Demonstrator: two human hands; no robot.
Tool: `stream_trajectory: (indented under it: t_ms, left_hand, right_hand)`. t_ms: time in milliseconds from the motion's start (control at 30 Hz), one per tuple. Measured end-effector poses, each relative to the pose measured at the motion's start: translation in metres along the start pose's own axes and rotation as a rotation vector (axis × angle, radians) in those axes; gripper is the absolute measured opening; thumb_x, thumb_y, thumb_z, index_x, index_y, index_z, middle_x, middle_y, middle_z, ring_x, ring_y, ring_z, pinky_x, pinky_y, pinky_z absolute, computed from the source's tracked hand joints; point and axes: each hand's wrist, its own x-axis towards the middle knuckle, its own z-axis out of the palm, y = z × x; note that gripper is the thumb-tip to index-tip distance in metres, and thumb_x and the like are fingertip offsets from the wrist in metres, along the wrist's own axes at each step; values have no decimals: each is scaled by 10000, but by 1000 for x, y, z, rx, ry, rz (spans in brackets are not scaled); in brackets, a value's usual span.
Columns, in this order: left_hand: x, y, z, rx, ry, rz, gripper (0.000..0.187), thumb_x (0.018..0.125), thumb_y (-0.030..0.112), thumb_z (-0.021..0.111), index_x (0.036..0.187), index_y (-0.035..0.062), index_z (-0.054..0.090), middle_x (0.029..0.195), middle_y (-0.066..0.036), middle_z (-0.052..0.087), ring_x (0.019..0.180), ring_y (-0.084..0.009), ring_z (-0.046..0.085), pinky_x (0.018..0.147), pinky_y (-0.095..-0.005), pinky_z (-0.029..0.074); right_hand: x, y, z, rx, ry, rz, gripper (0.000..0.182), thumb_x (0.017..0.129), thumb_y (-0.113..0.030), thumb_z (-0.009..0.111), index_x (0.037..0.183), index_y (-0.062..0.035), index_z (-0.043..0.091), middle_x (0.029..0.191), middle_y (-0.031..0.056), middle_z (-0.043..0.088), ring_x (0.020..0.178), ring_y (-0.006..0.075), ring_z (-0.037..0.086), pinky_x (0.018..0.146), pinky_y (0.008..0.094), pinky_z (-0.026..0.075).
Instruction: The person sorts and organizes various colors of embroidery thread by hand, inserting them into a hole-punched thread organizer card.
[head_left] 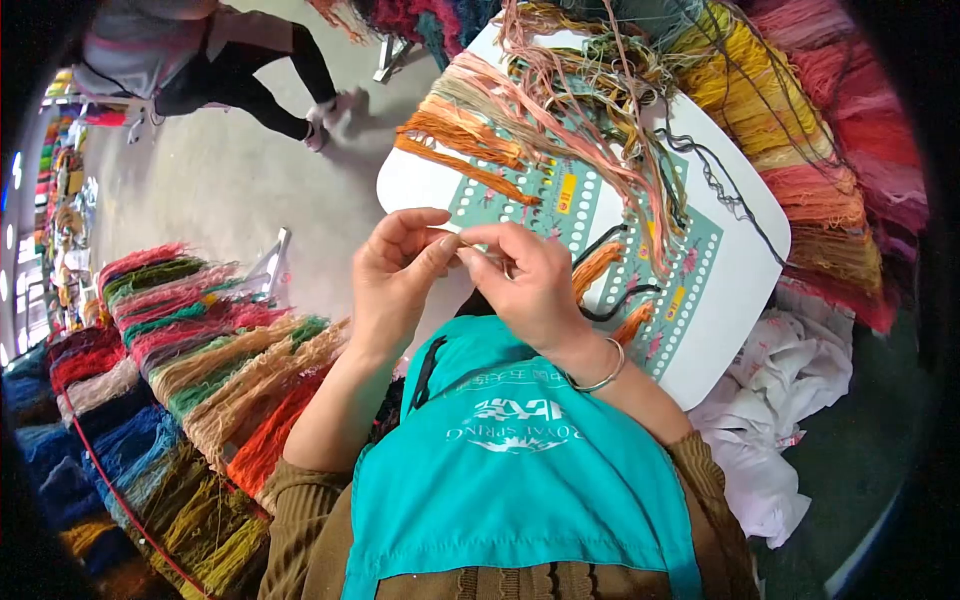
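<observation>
Thread [470, 243], thin and pale, sits pinched between both hands above the white thread board [745, 250]. Left hand [395, 275] and right hand [525, 285] meet fingertip to fingertip, clamped on it, over the teal apron [510, 470].

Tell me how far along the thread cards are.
Done: the far card already carries many thread bundles tied along its holes. In hand: the left hand and right hand pinch a fine strand between their fingertips, above the teal apron. Left: the near card holds only a few threads, with most holes bare, and heaps of yarn lie unused alongside.
</observation>
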Motion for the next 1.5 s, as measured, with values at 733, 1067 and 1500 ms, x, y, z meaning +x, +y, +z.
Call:
stream_trajectory:
  t_ms: [733,1067,1500]
  left_hand:
    - [97,-35,51,506,-350,-93,226,965,91,545,1125,-42,633,851,-88,698,699,-125,635,627,-290,525]
    - [113,-30,53,292,-418,-315,159,938,74,598,1051,-28,646,717,-46,625,546,-95,584,476,-257,451]
    - [107,-25,34,712,-261,261,107,848,90,670,922,16,698,760,-117,671,712,-246,672,663,-331,518]
  right_hand:
    - [24,68,-47,-294,360,170,73,832,-70,677,844,-4,649,683,144,652,584,209,651,560,326,487]
    - [23,75,-51,-85,309,236,114,872,-97,682,893,15,670,704,103,677,608,118,624,580,291,488]
    - [30,66,-55,-216,215,341,181,837,-141,738,922,-16,639,635,102,656,550,198,634,526,345,467]
